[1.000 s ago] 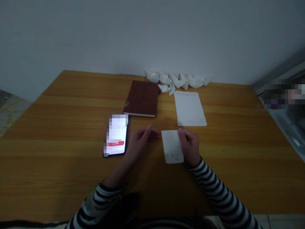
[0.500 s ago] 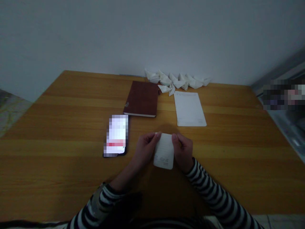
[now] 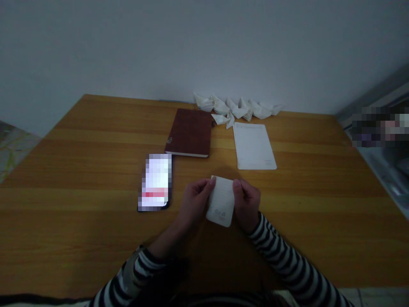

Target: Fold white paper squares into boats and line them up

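Note:
A small white paper slip (image 3: 221, 202) with faint print is held up just over the wooden tabletop. My left hand (image 3: 194, 203) pinches its left edge, and my right hand (image 3: 246, 204) grips its right edge. The fingers of both hands hide parts of the slip's sides. Left of my left hand lies a smartphone (image 3: 155, 182) with a lit, blurred screen, and the hand is not touching it.
On the wooden table (image 3: 96, 170) lie a dark red notebook (image 3: 189, 132) and a white paper sheet (image 3: 253, 146). Several folded white paper pieces (image 3: 238, 108) line the far edge against the wall. A blurred object (image 3: 380, 127) sits beyond the right edge.
My left hand has moved in and taken the slip's left edge. The slip has shifted left, lifted and tilted between both hands.

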`<action>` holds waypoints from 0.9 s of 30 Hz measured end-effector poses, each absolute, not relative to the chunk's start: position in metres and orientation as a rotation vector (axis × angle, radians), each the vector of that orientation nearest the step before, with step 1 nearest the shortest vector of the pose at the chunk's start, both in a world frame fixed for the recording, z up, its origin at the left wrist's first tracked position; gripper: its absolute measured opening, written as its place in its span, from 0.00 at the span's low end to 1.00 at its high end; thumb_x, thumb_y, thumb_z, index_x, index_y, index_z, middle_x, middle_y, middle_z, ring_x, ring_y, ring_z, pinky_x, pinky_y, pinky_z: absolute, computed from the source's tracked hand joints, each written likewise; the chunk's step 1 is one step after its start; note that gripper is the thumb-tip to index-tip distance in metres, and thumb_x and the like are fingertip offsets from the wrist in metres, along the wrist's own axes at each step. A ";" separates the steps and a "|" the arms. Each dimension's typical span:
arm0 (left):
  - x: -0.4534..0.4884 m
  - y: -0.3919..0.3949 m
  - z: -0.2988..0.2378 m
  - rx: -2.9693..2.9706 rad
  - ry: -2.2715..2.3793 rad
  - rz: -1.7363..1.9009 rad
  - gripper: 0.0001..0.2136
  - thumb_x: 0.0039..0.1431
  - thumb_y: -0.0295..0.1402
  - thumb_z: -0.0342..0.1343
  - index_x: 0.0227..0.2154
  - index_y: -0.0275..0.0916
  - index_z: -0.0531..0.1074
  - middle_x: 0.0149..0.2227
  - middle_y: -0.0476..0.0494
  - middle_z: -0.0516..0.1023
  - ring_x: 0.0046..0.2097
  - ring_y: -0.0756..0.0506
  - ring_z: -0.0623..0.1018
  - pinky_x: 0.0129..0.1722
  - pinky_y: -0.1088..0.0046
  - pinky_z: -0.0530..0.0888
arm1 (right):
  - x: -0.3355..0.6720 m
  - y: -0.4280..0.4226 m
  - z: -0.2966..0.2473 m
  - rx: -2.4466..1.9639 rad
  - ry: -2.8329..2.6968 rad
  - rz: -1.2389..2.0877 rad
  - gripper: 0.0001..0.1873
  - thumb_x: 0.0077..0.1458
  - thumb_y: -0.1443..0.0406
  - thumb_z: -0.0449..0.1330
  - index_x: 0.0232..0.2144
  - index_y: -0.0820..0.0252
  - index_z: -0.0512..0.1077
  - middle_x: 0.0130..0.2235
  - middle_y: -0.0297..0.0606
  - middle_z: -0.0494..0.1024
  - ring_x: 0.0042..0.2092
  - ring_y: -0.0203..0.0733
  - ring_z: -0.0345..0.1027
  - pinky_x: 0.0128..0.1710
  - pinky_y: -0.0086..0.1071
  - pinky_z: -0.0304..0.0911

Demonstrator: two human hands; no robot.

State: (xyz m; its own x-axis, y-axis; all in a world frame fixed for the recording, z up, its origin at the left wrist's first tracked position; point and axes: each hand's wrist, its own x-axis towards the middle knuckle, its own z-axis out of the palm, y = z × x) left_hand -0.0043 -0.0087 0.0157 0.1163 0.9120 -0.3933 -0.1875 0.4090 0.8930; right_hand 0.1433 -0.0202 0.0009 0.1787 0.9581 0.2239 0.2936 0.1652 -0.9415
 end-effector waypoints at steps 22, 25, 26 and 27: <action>-0.022 0.001 0.018 1.298 1.361 0.776 0.22 0.62 0.49 0.52 0.21 0.37 0.71 0.17 0.49 0.73 0.21 0.49 0.73 0.24 0.75 0.66 | 0.198 0.014 0.004 -1.380 -1.196 0.966 0.22 0.60 0.52 0.57 0.20 0.58 0.64 0.22 0.30 0.61 0.25 0.35 0.53 0.25 0.30 0.51; -0.026 0.005 0.022 1.199 1.418 0.898 0.20 0.61 0.50 0.55 0.23 0.37 0.73 0.20 0.45 0.77 0.24 0.46 0.77 0.29 0.73 0.72 | 0.214 0.020 0.006 -1.365 -0.997 0.872 0.21 0.58 0.53 0.61 0.20 0.58 0.64 0.21 0.29 0.61 0.25 0.35 0.53 0.25 0.29 0.50; -0.027 0.005 0.023 1.165 1.412 0.955 0.20 0.60 0.50 0.55 0.26 0.36 0.74 0.22 0.44 0.79 0.27 0.46 0.79 0.31 0.72 0.73 | 0.214 0.019 0.007 -1.343 -1.006 0.933 0.21 0.58 0.53 0.60 0.20 0.58 0.64 0.21 0.29 0.61 0.25 0.34 0.53 0.25 0.29 0.50; -0.026 0.006 0.024 1.129 1.382 1.006 0.20 0.61 0.50 0.55 0.30 0.36 0.75 0.25 0.43 0.81 0.29 0.45 0.80 0.34 0.71 0.74 | 0.211 0.018 0.008 -1.313 -1.064 1.028 0.22 0.59 0.52 0.59 0.20 0.58 0.64 0.21 0.29 0.62 0.24 0.34 0.53 0.24 0.29 0.50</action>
State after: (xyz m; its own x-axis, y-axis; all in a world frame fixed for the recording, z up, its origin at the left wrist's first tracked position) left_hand -0.0263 0.0058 0.0242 -0.0165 0.9787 -0.2044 0.1065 0.2050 0.9729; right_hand 0.2112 0.0175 0.0077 0.2190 0.9757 0.0119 0.0211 0.0074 -0.9998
